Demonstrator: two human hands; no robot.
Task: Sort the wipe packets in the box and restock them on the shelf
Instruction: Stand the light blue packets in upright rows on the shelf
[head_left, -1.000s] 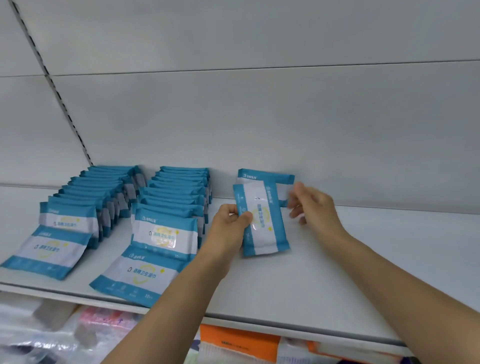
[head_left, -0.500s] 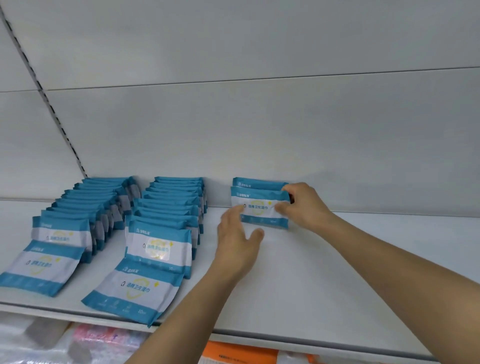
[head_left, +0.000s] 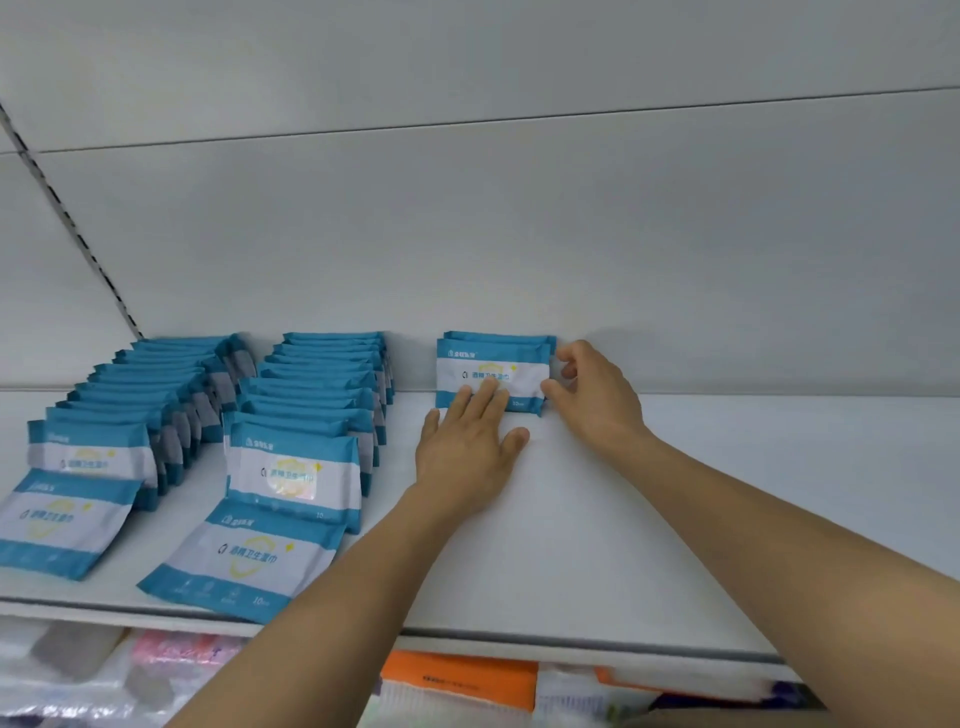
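Two blue-and-white wipe packets stand upright against the back wall of the white shelf, one behind the other. My left hand lies flat on the shelf, its straight fingertips pressing on the lower front of the front packet. My right hand sits at the packets' right edge, with curled fingers and thumb holding that edge. Left of them stand two long rows of the same packets, a middle row and a left row. No box is in view.
At the front of each row a packet lies flat, near the shelf's front edge. The shelf's right half is bare white surface. Below the shelf edge, orange and pink packaged goods show on a lower level.
The packet I held tilted in both hands now stands against the back wall in front of another. My left hand let go and moved forward to press its front.
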